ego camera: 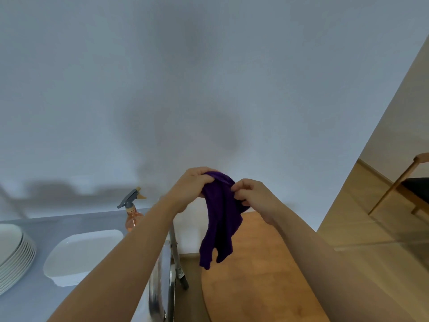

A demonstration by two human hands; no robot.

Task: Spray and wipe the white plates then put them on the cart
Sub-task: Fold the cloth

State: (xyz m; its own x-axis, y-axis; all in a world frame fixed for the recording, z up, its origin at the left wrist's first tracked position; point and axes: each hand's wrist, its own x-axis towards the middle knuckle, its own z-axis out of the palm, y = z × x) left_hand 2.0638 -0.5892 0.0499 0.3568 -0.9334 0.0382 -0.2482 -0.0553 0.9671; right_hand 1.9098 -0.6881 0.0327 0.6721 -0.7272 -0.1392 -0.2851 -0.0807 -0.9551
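Both forearms are bare from the fingers back to the picture's lower edge, with no sleeve, and the left hand and right hand show no glove, ring or watch.

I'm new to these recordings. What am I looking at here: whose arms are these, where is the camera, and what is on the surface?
There is no machine: a person wears one camera on the head, looking down at their own bare arms. Both hands, left and right, grip a purple cloth held up in the air. On the grey counter lie a stack of white plates, a white tray and a spray bottle. A wooden surface lies below the cloth.
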